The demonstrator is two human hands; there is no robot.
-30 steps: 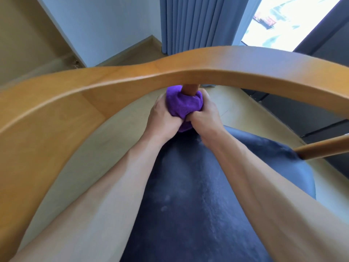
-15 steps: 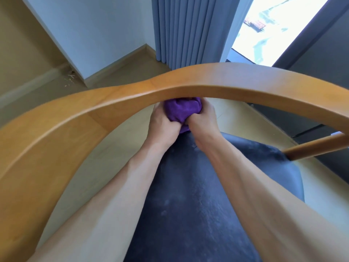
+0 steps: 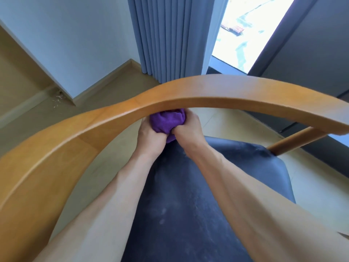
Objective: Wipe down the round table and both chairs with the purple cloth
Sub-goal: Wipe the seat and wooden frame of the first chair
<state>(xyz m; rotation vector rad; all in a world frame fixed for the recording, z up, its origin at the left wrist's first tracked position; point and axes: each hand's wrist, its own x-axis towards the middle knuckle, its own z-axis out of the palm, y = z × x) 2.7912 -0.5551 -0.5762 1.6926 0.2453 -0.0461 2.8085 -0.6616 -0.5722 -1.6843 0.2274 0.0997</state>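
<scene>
The biggest risk sits with the chair [image 3: 188,186] itself: both arms reach under its curved wooden backrest rail [image 3: 198,93], and a hard tug on whatever the cloth is wrapped around could probably rock or tip the frame, since nothing else steadies it. The rail hides the top of the grip, so I cannot tell what part the cloth surrounds; likely an upright post beneath the rail. Working blind there, knuckles could scrape the rail's underside.

Next, the dark seat cushion [image 3: 207,214] shows pale dusty smears, which suggests it is not yet wiped; dirt loosened above may fall onto it.

The purple cloth [image 3: 167,121] is bunched into a ball just under the rail, above the seat's back edge. The left hand [image 3: 149,137] and right hand [image 3: 188,129] are both clenched around it, pressed together. Bunched this tight, the cloth could slip off and little clean fabric meets the wood.

Around: a second wooden bar [image 3: 298,140] to the right, blue curtain [image 3: 170,35], bright window [image 3: 249,29], and small debris [image 3: 57,98] on the floor [image 3: 113,91] by the wall corner. The round table is not in view.
</scene>
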